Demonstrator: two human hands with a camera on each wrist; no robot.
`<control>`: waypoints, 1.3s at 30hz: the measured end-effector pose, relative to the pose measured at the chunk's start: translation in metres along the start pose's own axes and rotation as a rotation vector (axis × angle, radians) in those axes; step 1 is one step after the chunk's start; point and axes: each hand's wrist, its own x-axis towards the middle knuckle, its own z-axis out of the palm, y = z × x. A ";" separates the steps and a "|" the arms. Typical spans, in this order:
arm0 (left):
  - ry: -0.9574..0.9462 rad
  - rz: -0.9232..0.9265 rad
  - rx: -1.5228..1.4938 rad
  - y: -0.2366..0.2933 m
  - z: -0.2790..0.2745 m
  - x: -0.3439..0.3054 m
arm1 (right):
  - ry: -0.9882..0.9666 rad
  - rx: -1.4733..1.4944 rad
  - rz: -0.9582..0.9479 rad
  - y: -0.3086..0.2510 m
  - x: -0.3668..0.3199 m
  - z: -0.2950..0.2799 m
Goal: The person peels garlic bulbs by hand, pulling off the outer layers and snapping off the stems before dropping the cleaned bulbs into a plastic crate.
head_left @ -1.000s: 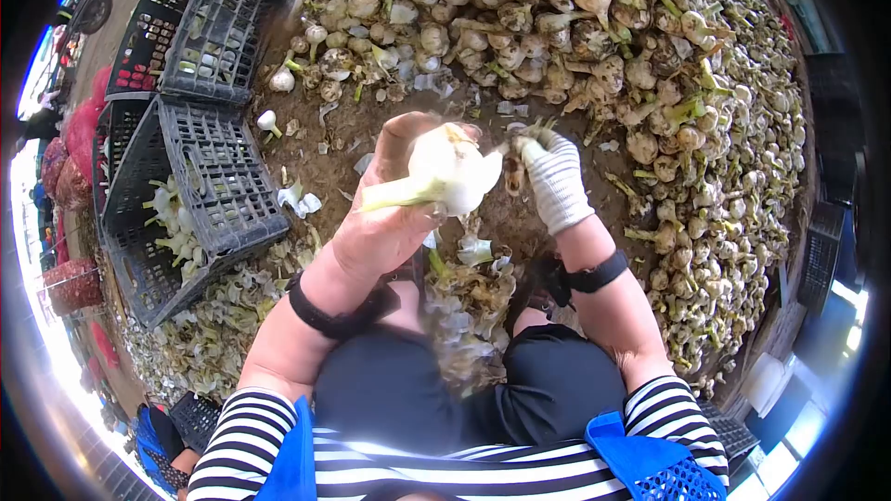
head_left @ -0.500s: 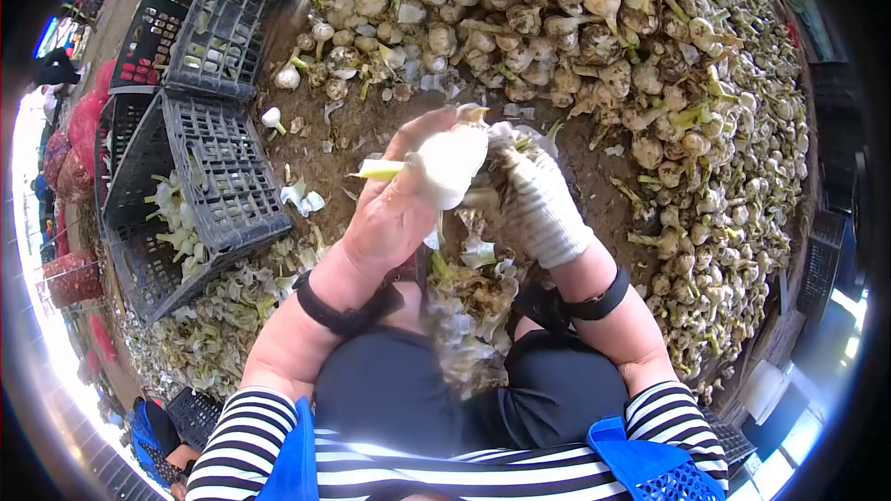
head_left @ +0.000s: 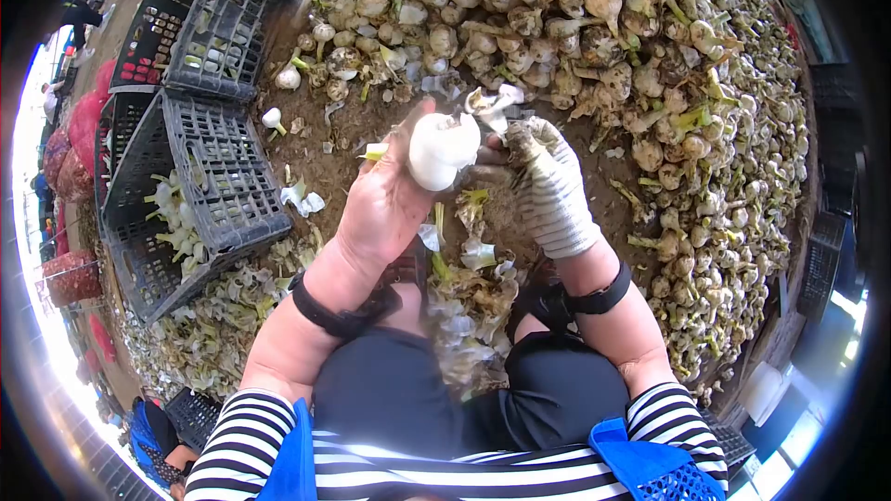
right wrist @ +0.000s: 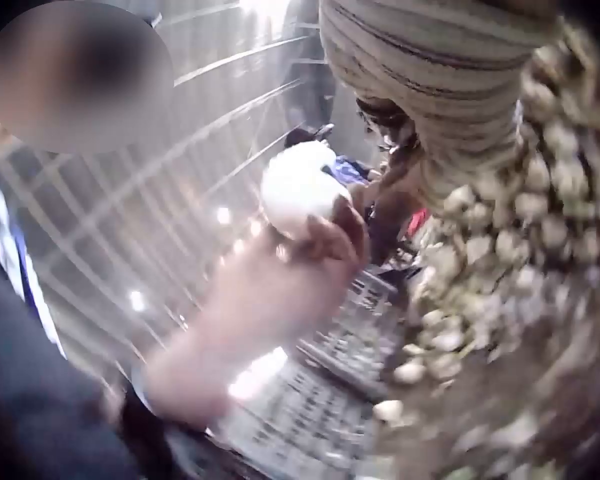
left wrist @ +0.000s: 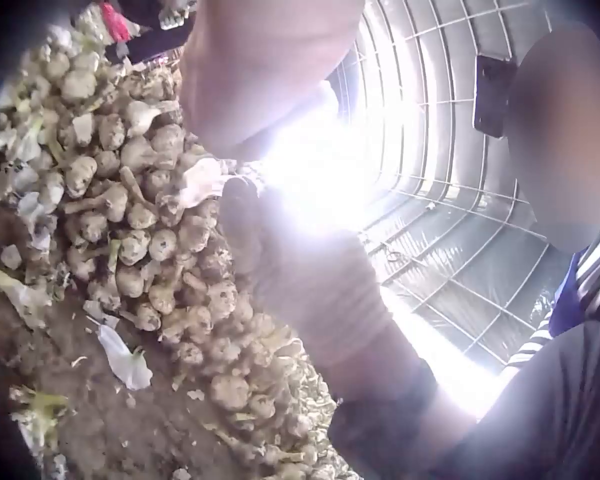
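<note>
My bare left hand (head_left: 376, 209) holds a white garlic bulb (head_left: 444, 150), its cut stem sticking out to the left past the fingers. The bulb's surface is smooth and pale. To its right, my right hand (head_left: 552, 190) wears a striped, dirt-stained glove and pinches a loose flap of garlic skin (head_left: 497, 107) at its fingertips. In the left wrist view the same skin (left wrist: 205, 182) shows by the glove's fingertip, while glare hides the bulb. The right wrist view shows the bulb (right wrist: 300, 185) above the left fingers.
A large heap of unpeeled garlic (head_left: 594, 28) spreads ahead and to the right. Black plastic crates (head_left: 218, 167) stand at the left, one with peeled bulbs (head_left: 174, 223) inside. Shed skins (head_left: 469, 315) lie between the legs, and a small bulb (head_left: 272, 119) lies on the dirt.
The left hand has turned the bulb, so its stem is now mostly behind the fingers. The gloved hand swept down across the bulb, then drew away to the right with a flap of skin.
</note>
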 end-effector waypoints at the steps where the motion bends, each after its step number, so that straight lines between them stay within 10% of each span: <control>1: -0.031 0.018 -0.026 0.001 0.000 0.001 | -0.004 -0.002 -0.002 -0.001 -0.001 0.003; 8: -0.027 0.006 0.043 -0.004 -0.005 -0.003 | -0.235 -1.182 -0.618 -0.013 -0.022 0.021; 11: -0.062 -0.040 -0.059 -0.006 -0.007 -0.007 | -0.078 0.020 -0.133 -0.006 -0.024 0.029; 15: -0.188 -0.105 -0.365 0.000 -0.016 -0.004 | 0.083 0.222 -0.083 -0.010 -0.001 0.008; 24: -0.192 -0.141 -0.233 0.011 -0.030 0.004 | -0.157 -0.785 -0.338 -0.002 -0.004 0.016; 25: 0.230 -0.164 0.022 0.008 -0.010 -0.001 | -0.161 -0.921 -0.513 0.001 -0.007 0.024; 27: 0.152 -0.120 0.137 0.008 -0.035 -0.003 | -0.156 -1.283 -0.684 0.013 -0.008 0.021; 31: -0.237 0.418 -0.566 0.105 -0.082 -0.036 | -0.345 -1.597 -0.619 0.025 -0.001 0.000; 35: -0.187 0.582 -0.343 0.153 -0.086 -0.075 | 0.302 -1.866 -0.577 0.014 0.035 -0.068; 37: -0.141 0.446 -0.267 0.127 -0.082 -0.056 | 0.607 -1.213 -0.570 -0.036 0.044 -0.062; 39: -0.073 0.279 -0.214 0.093 -0.069 -0.032 | 0.948 -1.795 -0.502 -0.056 0.074 -0.098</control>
